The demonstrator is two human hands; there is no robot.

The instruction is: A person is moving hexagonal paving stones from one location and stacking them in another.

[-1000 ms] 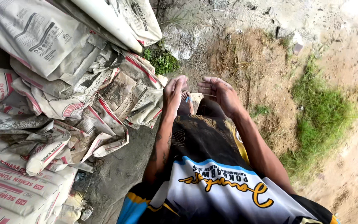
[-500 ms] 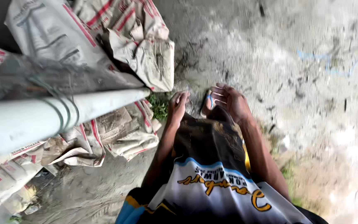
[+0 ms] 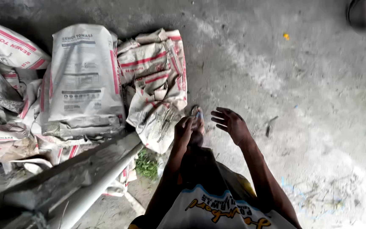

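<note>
Just left of both hands lies a crumpled cement sack point(image 3: 157, 85); the curled left hand point(image 3: 184, 131) is nearer, while the right hand point(image 3: 230, 124) is spread and empty.

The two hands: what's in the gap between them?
In the head view, a foot in a blue-strapped sandal shows between the left hand and the right hand, with grey concrete floor around it.

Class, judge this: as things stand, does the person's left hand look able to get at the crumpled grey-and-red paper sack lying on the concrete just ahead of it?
Probably yes: the left hand hangs empty right beside the crumpled grey-and-red paper sack, nothing between them.
</note>
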